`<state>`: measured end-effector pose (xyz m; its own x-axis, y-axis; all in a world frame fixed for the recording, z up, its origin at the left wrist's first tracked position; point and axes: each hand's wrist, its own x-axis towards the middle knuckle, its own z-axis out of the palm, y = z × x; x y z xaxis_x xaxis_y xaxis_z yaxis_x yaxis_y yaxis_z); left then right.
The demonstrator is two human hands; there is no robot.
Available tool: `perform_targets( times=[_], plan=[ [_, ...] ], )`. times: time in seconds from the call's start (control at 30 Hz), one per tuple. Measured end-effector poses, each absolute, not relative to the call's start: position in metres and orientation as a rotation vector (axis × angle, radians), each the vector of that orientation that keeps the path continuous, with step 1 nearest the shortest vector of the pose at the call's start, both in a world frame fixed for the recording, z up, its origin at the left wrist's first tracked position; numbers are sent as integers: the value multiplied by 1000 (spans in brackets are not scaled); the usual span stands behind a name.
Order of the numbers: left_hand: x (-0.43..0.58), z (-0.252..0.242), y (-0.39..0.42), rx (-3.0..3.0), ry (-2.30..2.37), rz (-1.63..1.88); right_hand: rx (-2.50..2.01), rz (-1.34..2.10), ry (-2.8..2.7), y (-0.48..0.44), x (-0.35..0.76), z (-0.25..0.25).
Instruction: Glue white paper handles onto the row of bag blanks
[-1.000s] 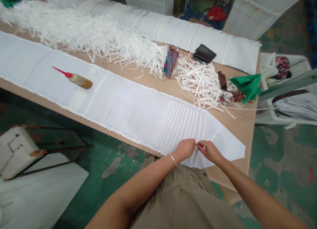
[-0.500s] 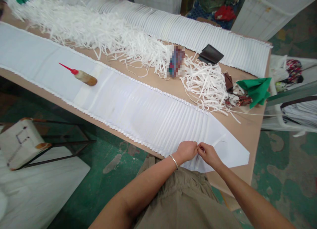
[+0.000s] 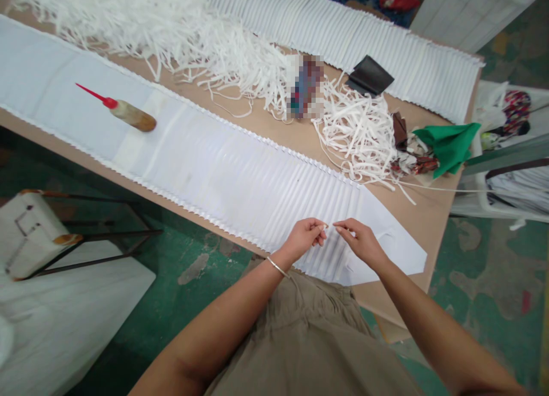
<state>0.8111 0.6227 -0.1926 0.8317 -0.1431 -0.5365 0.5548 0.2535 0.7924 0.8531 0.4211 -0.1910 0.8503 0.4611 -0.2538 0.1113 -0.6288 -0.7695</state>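
Note:
Over the right part of a long row of overlapping white sheets (image 3: pixel 240 167), my left hand (image 3: pixel 309 234) is pinched, with something tiny at its fingertips that I cannot make out. Just to its right, my right hand (image 3: pixel 352 236) has thumb and forefinger pressed together; anything between them is too small to tell. A small gap separates the fingertips of the two hands. The sheets end at the right in a pointed white piece (image 3: pixel 398 236). A bottle with a red nozzle (image 3: pixel 132 116) lies on the sheets at the left.
Behind the row lies a heap of white strips (image 3: pixel 171 36), with a black piece (image 3: pixel 370 76) and green cloth (image 3: pixel 450 147) to the right. Another row of white sheets (image 3: pixel 343 36) runs along the table's far side. A stool (image 3: pixel 38 230) stands at lower left.
My hands have lifted off the near edge of the sheets, moved away from my body and come slightly apart. The camera view has shifted a little.

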Motion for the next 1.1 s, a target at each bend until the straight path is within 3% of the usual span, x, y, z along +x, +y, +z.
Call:
perform_targets(
  times=[0.43,0.8,1.1],
  plan=[
    [817,-197,643,1279,329,-298,-1715,1065,-216,478,902,-193],
    [798,-238,684,1271,662,-235,-2084,468,-388,551,1025,-258],
    [778,-238,698,1249,772,-300,-2219,390,-386,579,1066,-286]
  ],
)
